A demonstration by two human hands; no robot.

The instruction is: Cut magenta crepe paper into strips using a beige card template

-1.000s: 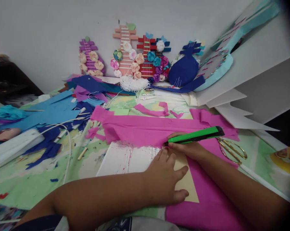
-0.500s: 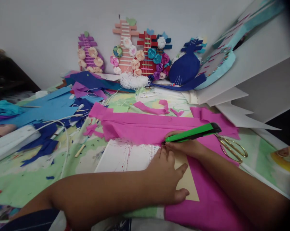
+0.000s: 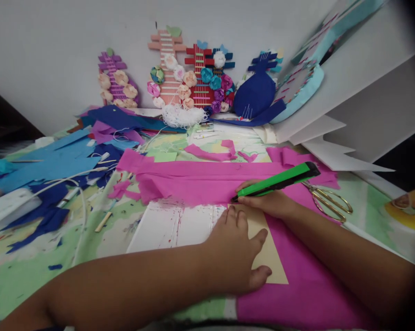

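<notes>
My left hand [image 3: 236,253] lies spread with its palm down on a cream card [image 3: 274,262] and the edge of a white board [image 3: 159,227] marked with cut lines. In my right hand [image 3: 265,200] is a green cutter [image 3: 279,179], its tip down by the card's top edge, near my left fingertips. Magenta fabric [image 3: 207,184] stretches behind the board, and more of it lies under the card and my right forearm. Whether the blade is out is too small to tell.
Gold-handled scissors [image 3: 331,202] lie right of my right hand. A white power strip [image 3: 10,209] with a cable, blue fabric scraps [image 3: 65,161] and a small stick [image 3: 103,221] are at left. Decorated instrument shapes [image 3: 255,94] stand along the wall, white boards [image 3: 352,110] at right.
The view has shifted slightly, so the background sits further left. The cutter's back end is tilted a little higher. My left hand stays spread on the card.
</notes>
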